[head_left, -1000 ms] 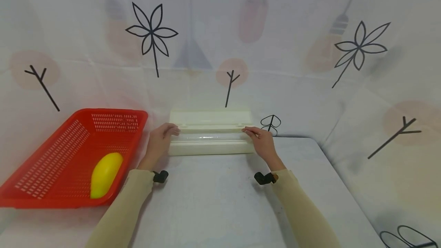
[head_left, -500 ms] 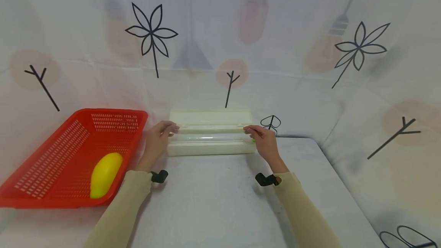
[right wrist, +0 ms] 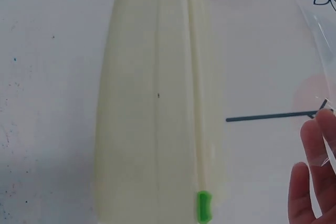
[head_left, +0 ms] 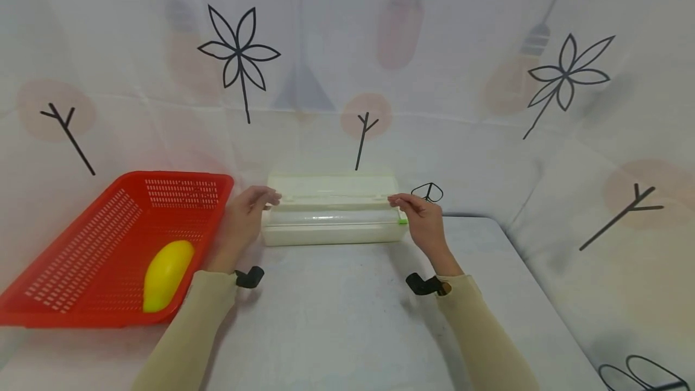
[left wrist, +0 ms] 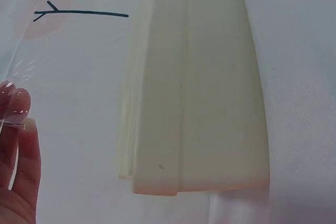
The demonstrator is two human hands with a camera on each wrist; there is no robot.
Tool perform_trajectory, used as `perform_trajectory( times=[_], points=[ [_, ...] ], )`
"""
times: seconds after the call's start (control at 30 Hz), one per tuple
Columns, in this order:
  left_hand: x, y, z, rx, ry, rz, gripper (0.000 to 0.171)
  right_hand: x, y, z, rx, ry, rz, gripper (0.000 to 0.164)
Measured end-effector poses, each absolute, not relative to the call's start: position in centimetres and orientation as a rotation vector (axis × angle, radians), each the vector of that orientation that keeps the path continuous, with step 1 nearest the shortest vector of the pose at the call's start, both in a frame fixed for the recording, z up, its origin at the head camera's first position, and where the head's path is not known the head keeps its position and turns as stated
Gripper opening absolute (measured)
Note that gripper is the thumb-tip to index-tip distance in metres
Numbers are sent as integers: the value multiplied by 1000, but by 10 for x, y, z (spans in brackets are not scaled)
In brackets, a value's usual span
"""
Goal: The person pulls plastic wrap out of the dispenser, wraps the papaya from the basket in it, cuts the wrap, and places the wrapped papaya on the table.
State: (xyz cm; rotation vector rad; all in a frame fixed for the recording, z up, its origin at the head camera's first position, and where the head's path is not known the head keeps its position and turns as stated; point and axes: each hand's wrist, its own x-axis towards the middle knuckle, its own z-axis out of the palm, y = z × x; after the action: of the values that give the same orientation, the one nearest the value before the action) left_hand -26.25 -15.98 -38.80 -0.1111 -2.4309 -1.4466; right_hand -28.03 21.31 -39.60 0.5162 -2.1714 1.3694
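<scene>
A long cream cling film dispenser (head_left: 333, 235) lies across the back of the table, its lid (head_left: 333, 184) raised. My left hand (head_left: 245, 219) is at the dispenser's left end and pinches a corner of clear cling film (left wrist: 23, 69) between thumb and fingers. Opposite it, my right hand (head_left: 426, 225) holds the film's other corner by the fingertips, above the right end. In both wrist views the sheet is stretched up and away from the box. A green slider (right wrist: 204, 206) shows at the dispenser's right end.
To the left stands a red plastic basket (head_left: 87, 210) with a yellow mango-like fruit (head_left: 168, 276) in it. Behind the white-covered table (head_left: 336, 318) hangs a patterned cloth (head_left: 326, 65), close to the dispenser's back.
Both hands have risen slightly, and the right one has shifted a little to the right. The green slider, hidden at first, now shows beside the right hand.
</scene>
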Motion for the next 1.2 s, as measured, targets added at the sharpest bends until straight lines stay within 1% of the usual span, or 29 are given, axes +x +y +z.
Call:
perform_trajectory(
  times=[0.2,0.43,0.57,0.87,1.1,1.2],
  points=[
    [-258,-159,-379,-184,-2341,-1454,29,-272,209,-381,510,-2144,1360,16],
    [-257,-158,-375,-347,-2145,-1430,21,-246,198,-348,497,-2142,1358,15],
    [-256,-157,-372,-386,-2074,-1434,18,-240,197,-340,532,-2105,1382,15],
    [-250,-158,-360,-468,-2011,-1416,17,-238,201,-336,604,-2019,1414,16],
    [-243,-160,-354,-497,-1967,-1398,13,-249,211,-348,642,-1957,1492,18],
    [-241,-160,-351,-526,-1933,-1369,12,-248,213,-346,681,-1937,1481,18]
  ],
)
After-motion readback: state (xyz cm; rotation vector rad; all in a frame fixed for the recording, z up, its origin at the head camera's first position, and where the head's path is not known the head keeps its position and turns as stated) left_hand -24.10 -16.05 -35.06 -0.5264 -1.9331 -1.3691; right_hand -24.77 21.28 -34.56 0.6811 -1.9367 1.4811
